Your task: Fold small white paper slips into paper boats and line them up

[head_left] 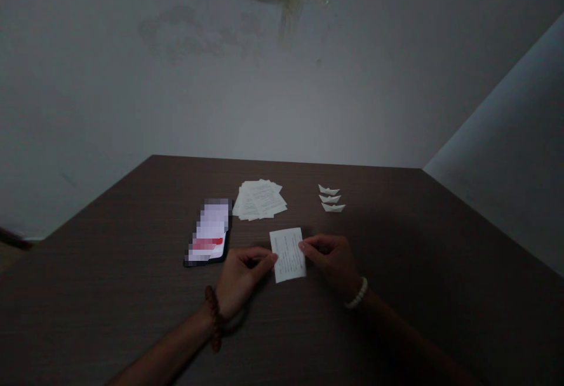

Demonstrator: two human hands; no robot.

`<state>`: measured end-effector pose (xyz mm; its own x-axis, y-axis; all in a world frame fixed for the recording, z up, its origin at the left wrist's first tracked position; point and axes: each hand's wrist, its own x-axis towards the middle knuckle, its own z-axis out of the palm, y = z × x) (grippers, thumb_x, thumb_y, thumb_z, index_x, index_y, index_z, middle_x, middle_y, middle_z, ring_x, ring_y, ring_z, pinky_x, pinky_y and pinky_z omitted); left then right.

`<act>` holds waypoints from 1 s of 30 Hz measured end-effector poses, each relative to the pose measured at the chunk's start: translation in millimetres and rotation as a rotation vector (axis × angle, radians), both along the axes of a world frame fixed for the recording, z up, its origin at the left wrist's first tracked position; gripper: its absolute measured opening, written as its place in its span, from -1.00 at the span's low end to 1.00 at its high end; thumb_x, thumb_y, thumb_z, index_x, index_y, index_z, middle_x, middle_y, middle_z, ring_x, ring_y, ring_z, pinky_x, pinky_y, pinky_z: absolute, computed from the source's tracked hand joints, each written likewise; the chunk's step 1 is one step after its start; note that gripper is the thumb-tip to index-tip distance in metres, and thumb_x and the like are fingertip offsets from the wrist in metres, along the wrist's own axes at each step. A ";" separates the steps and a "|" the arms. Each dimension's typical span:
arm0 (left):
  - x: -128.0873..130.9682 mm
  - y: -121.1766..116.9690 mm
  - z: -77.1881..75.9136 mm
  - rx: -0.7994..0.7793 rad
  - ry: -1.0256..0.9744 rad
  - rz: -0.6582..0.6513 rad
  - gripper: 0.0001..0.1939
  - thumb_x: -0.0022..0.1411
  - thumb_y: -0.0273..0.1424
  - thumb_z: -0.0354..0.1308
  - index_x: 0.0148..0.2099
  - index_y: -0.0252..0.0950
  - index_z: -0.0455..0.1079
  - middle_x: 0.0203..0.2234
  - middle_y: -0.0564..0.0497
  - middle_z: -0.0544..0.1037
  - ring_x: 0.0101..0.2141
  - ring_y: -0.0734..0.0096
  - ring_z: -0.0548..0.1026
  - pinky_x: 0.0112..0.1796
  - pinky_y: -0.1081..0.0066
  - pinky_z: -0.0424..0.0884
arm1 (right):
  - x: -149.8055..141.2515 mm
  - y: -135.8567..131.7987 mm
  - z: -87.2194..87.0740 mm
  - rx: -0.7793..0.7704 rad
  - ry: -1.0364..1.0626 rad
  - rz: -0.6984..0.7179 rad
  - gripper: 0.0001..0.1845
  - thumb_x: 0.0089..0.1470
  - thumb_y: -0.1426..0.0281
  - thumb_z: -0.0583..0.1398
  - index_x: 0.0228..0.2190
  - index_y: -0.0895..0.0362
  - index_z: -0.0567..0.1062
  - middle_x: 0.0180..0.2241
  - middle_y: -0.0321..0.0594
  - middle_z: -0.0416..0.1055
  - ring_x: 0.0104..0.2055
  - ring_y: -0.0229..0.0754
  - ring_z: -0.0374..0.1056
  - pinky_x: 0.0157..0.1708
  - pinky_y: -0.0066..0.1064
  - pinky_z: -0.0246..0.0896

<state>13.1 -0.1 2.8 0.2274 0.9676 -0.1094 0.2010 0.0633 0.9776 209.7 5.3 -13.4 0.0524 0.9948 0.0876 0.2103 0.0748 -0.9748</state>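
A small sheet of printed paper [289, 257] is held between my two hands over the table. My left hand [242, 277] pinches its left edge between thumb and forefinger; a brown beaded bracelet [213, 318] circles that wrist. On the opposite edge, the thumb and forefinger of my right hand [335, 259] grip the paper near its upper half. That wrist wears a pale beaded bracelet [358, 293]. The sheet looks flat, with lines of print too small to read. Beyond it lies a loose, fanned pile of similar printed sheets [261, 200].
Three folded white paper boats [331, 199] stand in a column at the back right. A phone [209, 230] with a lit, blurred screen lies left of my left hand. The dark wooden table [132, 215] meets a grey wall [264, 98] with a stained patch.
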 end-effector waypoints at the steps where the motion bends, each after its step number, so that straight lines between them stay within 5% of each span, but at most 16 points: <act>1: -0.2 0.1 0.1 0.008 -0.002 -0.003 -0.70 0.09 -0.19 0.18 -0.47 -0.32 0.52 -0.53 -0.03 0.56 -0.46 0.34 0.45 -0.46 0.45 0.30 | 0.1 0.2 0.5 -0.007 0.008 0.007 -0.79 -0.11 0.26 0.29 -0.50 0.17 0.60 -0.52 -0.19 0.54 -0.49 -0.19 0.41 -0.50 -0.43 0.27; 8: -3.2 2.7 -1.5 -0.018 -0.064 -0.011 -0.74 0.11 -0.22 0.18 -0.42 -0.31 0.54 -0.52 -0.04 0.56 -0.45 0.33 0.46 -0.45 0.44 0.32 | 2.1 0.7 6.0 -0.112 0.071 0.149 -0.72 -0.09 0.21 0.27 -0.53 0.19 0.58 -0.63 -0.31 0.43 -0.63 -0.34 0.22 -0.64 -0.52 0.09; 16: -3.6 3.3 -2.0 -0.064 -0.119 -0.031 -0.76 0.12 -0.25 0.18 -0.40 -0.30 0.55 -0.52 -0.05 0.57 -0.46 0.34 0.47 -0.44 0.43 0.33 | 3.3 0.8 4.3 -0.092 0.022 0.135 -0.76 -0.08 0.25 0.28 -0.51 0.21 0.58 -0.56 -0.23 0.49 -0.55 -0.30 0.30 -0.55 -0.50 0.14; 24: -3.0 2.9 -2.5 -0.066 -0.162 0.001 -0.78 0.10 -0.26 0.21 -0.36 -0.32 0.56 -0.50 -0.06 0.58 -0.44 0.34 0.47 -0.42 0.43 0.34 | 4.9 1.9 -1.5 -0.148 0.069 0.283 -0.62 -0.02 0.12 0.22 -0.47 0.21 0.57 -0.67 -0.34 0.34 -0.66 -0.38 0.13 -0.64 -0.54 0.03; 30: -2.8 3.4 -4.5 -0.082 -0.176 0.005 -0.77 0.11 -0.26 0.21 -0.34 -0.34 0.56 -0.50 -0.06 0.58 -0.46 0.35 0.46 -0.44 0.44 0.33 | 3.9 0.3 -0.1 -0.127 0.027 0.242 -0.66 -0.03 0.18 0.24 -0.52 0.23 0.56 -0.69 -0.34 0.33 -0.65 -0.38 0.15 -0.63 -0.54 0.01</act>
